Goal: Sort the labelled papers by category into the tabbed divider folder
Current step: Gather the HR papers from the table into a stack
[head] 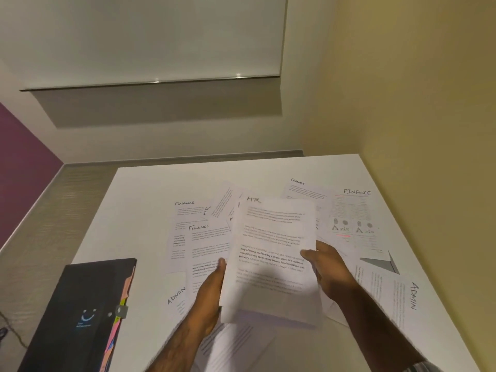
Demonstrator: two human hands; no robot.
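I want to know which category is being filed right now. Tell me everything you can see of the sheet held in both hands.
The HR sheet is white printer paper with "HR" handwritten at its top left and paragraphs of small print, a few lines bold. It is held above the table, tilted toward the camera, over the scattered papers. The left hand grips its left edge; the right hand holds its right edge, thumb on the front.

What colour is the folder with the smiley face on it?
The folder is black, with a blue smiley, seen in the head view.
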